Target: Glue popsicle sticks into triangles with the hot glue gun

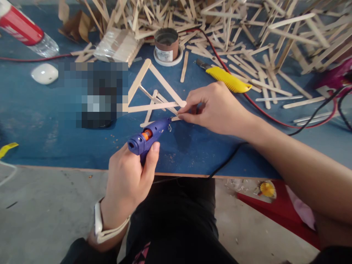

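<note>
1. Left hand point(129, 179): its fingers are wrapped around the handle of a blue-purple plastic glue gun point(155, 134) with an orange part in its top slot; the nozzle points toward the right hand.
2. Right hand point(217, 108): thumb and index finger are pinched together on the right-hand corner of an open, angular frame of pale, flat wooden sticks point(156, 106).
3. Frame: it stands above the blue table point(189, 161), extending leftward from the right fingertips and lying beyond the glue gun.
4. Nozzle: its tip is just beside a stick end below the right thumb; whether they touch cannot be told.
5. Surroundings: a yellow plastic-handled cutter point(229, 79) lies beyond the right hand, near a brown, labelled, round pot point(165, 51).
</note>
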Motion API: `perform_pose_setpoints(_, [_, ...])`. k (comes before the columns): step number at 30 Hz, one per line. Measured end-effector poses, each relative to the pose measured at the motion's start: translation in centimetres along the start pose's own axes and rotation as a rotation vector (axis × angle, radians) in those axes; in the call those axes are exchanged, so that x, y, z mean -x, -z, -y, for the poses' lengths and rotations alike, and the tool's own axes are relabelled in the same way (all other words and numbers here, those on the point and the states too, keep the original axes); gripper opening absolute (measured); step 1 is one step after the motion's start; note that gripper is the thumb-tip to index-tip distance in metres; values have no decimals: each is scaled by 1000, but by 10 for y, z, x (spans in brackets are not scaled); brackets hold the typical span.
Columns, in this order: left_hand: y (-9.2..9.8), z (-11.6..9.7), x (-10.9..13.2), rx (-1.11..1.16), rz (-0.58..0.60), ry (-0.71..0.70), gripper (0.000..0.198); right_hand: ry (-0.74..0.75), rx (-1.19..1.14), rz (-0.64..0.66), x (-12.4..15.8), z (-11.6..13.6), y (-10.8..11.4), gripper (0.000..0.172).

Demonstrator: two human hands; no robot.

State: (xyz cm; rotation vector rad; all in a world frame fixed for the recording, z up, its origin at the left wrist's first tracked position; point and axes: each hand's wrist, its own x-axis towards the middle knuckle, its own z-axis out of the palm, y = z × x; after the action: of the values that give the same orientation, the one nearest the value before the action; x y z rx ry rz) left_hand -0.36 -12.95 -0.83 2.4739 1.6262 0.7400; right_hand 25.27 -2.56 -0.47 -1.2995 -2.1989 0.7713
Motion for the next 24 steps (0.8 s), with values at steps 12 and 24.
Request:
perform_pose_setpoints(12, [1, 0, 1, -13, 5, -8, 23, 20, -5, -5, -1, 0, 0, 11])
perform_pose_setpoints(24, [0, 0, 6, -21, -22, 27, 17, -11, 7, 6, -1, 2, 1, 10])
